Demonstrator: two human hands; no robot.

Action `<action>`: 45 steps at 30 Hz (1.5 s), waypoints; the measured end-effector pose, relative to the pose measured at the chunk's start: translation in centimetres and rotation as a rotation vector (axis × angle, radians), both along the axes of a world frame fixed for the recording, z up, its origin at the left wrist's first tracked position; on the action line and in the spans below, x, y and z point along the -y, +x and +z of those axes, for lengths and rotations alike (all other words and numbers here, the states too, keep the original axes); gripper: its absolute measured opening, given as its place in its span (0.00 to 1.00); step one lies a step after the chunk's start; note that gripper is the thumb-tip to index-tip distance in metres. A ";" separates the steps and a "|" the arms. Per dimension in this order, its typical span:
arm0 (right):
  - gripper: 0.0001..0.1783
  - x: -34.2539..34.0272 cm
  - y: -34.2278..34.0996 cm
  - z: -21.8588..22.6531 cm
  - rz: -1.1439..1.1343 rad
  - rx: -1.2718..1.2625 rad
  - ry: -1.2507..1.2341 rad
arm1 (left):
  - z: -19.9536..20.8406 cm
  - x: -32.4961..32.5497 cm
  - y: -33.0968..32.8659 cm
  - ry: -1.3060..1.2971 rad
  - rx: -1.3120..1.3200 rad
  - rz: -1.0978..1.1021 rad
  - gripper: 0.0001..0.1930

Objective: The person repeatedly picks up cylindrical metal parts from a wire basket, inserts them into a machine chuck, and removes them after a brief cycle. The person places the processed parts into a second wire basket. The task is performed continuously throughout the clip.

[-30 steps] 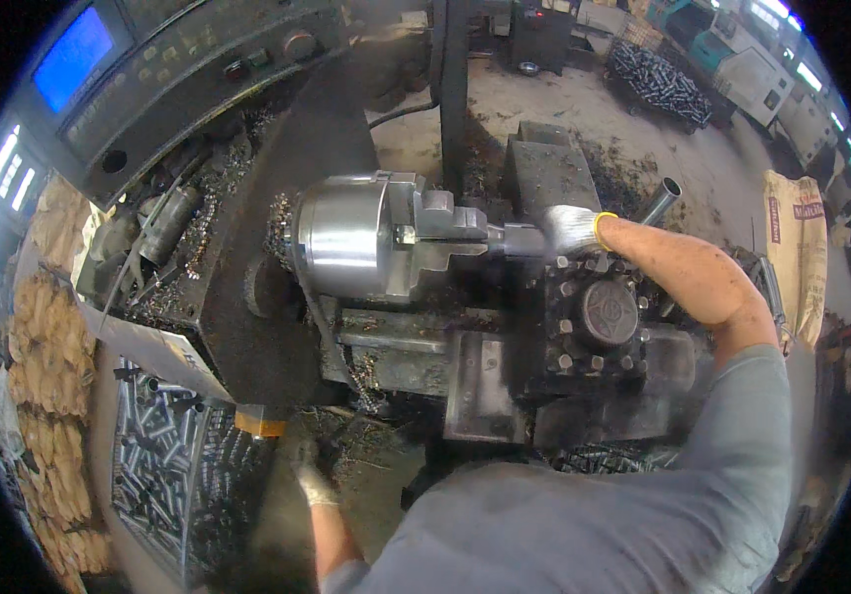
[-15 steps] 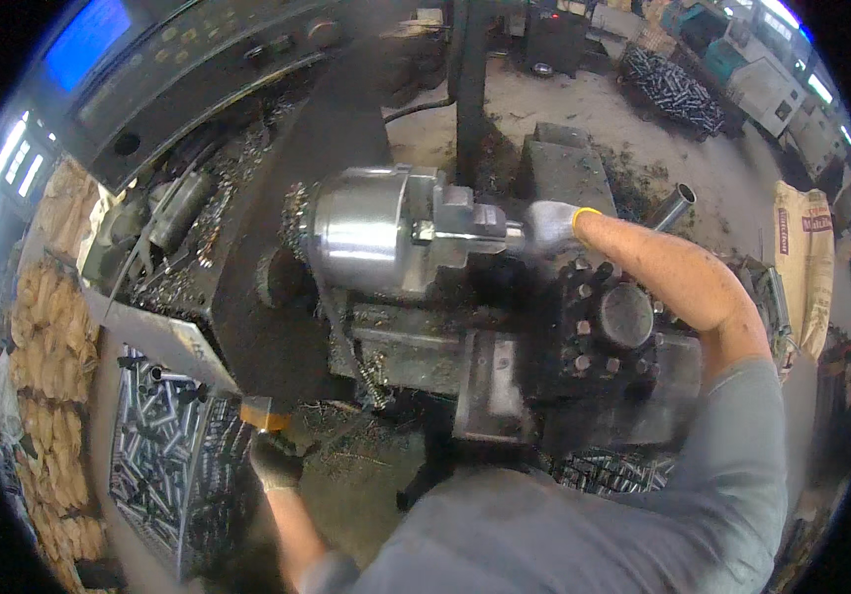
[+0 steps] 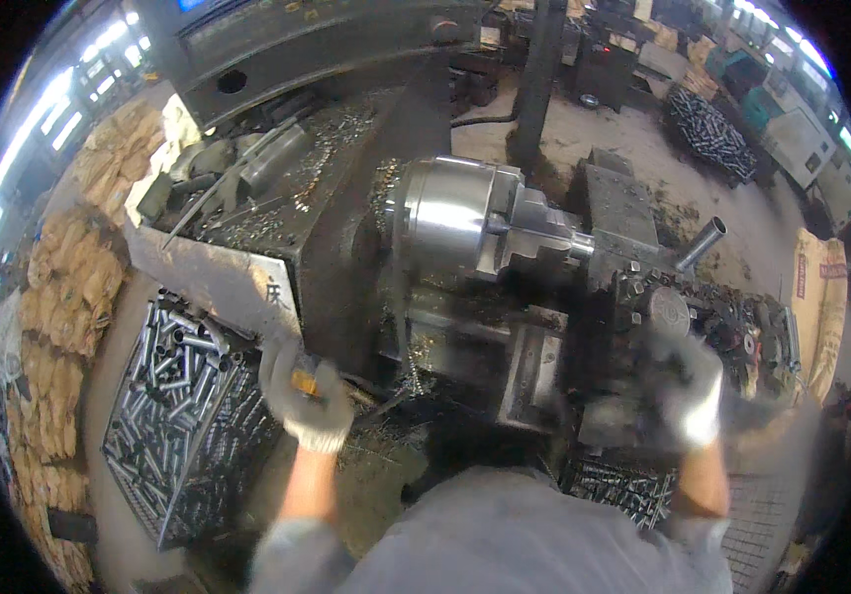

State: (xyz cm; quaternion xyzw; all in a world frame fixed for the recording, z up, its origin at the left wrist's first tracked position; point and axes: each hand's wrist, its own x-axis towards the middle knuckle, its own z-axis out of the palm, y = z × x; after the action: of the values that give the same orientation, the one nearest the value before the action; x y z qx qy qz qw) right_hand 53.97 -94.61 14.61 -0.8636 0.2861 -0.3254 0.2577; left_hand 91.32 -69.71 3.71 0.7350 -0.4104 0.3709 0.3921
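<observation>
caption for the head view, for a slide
Gloved left hand grips an orange-handled lever beside a crate of metal tubes, right hand blurred near the lathe's chuck.

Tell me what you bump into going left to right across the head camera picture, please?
Brown sacks → crate of metal tubes → left hand gripping an orange-handled lever → shiny round chuck → right hand, blurred, by the dark tool block → slanted metal handle → tan sack at the far right.

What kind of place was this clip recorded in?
Most likely a metalworking shop: a lathe with a shiny chuck, a crate of cut metal tubes beside it, metal chips around the machine, and more machines across the floor.
</observation>
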 end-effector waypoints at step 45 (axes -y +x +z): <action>0.19 -47.2 31.4 -48.6 1.702 -1.030 -0.528 | -36.9 -52.9 -69.7 -0.356 -2.440 1.324 0.24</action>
State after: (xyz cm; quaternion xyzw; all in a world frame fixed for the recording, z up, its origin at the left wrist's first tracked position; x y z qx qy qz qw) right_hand 85.41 -47.39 -33.98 -0.8442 -0.4254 0.3221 0.0508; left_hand 21.65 -16.82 -33.16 0.5863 0.6558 -0.3339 0.3386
